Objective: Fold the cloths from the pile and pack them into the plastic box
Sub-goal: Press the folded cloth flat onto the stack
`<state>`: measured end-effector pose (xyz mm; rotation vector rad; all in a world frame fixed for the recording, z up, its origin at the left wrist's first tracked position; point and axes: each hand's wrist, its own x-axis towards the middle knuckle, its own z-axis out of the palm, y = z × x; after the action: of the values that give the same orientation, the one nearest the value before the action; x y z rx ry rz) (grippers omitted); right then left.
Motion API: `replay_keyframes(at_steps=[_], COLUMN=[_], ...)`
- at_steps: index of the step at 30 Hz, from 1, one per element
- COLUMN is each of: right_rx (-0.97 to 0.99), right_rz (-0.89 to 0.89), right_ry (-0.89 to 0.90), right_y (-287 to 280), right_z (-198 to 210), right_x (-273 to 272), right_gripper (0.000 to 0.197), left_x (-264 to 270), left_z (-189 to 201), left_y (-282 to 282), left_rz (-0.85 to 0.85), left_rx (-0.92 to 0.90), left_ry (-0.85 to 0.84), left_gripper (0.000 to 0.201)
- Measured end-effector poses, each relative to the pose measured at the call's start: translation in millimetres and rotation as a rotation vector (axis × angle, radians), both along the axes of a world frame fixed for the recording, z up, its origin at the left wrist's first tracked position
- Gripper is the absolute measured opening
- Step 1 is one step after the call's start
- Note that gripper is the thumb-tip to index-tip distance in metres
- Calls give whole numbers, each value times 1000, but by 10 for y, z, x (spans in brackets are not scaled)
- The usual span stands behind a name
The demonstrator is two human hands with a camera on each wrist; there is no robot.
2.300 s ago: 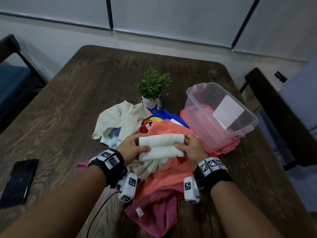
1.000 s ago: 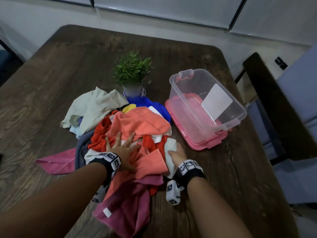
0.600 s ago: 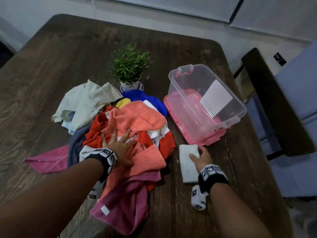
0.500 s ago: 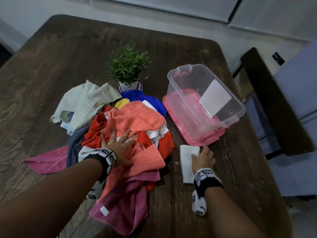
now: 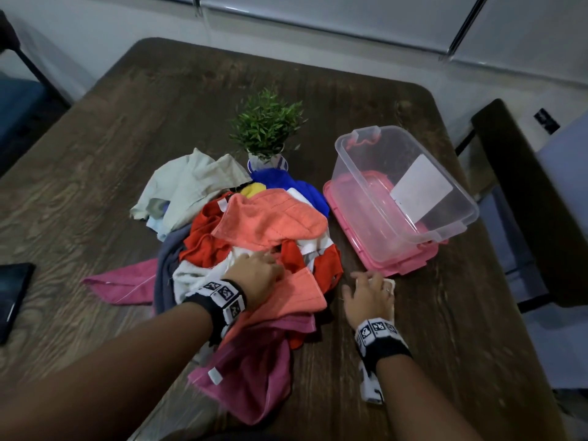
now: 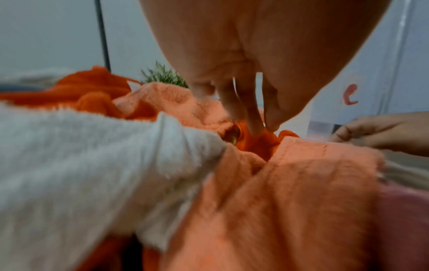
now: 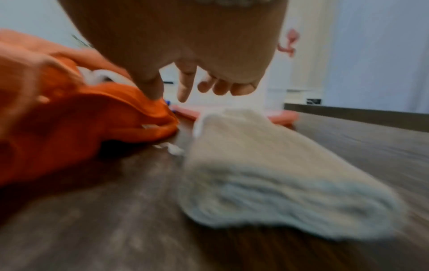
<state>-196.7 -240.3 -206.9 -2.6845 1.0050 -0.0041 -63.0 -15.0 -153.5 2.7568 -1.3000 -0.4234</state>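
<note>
A pile of cloths [image 5: 273,218] lies mid-table, with a salmon towel on top and red, white, pink, blue and beige ones around it. My left hand [image 5: 259,272] rests on the pile's near side. Its fingertips [image 6: 254,124] pinch into an orange-red cloth [image 6: 260,144] between the salmon folds. A folded white cloth [image 7: 255,165] lies on the table just right of the pile. My right hand [image 5: 369,289] hovers over it, its fingers [image 7: 184,91] hanging loose and holding nothing. The clear plastic box [image 5: 356,172] stands on its pink lid further right and holds no cloths.
A small potted plant [image 5: 267,125] stands behind the pile. A dark phone [image 5: 12,291] lies at the table's left edge. A dark chair [image 5: 525,202] stands close to the right side of the table [image 5: 159,100].
My right hand set the folded white cloth on the table right of the pile and has let go of it. My left hand's spread fingers have curled into the pile.
</note>
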Motion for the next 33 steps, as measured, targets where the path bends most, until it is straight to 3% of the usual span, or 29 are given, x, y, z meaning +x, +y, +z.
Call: replay_keyframes(at_steps=[2,4,7,10,14,17,20,22,25,29,33], right_rx=[229,391,442,490,504,529,544,477,448,451,574], right_rz=[82,188,264,256,169,141,141,130,106,105,22], right_ry=[-57,46,-34,-240,-540,-732,-818,-836,-926,-1000,-1108], right_y=[193,408,590,618,518,464,402,280,128,88,74], right_z=[38,81,275,667,1276,1758,2067,2191,2328,2457,2589], right_x=[106,163,233,332,439,502,571,612,657,800,966], right_gripper=[37,48,23,27,22,20,28,29,21,32,23], left_x=[-60,-124,-181,-92,105,334,573,733,958,1134,1130], left_z=[-143,-241,-293,-277,68,519,993,1237,1487,1635,1911], left_y=[55,141,228,319,432,466,579,684,815,813,677], left_rz=[114,177,164,143,275,294,138,58,72,243,354], left_rx=[0,74,135,-39,-488,-697,-747,-656,-576,-782,-1122], left_ry=[246,303,340,419,482,494,522,440,140,27,62], left_gripper=[46,49,61,45,18,19,33,24,5,12,5])
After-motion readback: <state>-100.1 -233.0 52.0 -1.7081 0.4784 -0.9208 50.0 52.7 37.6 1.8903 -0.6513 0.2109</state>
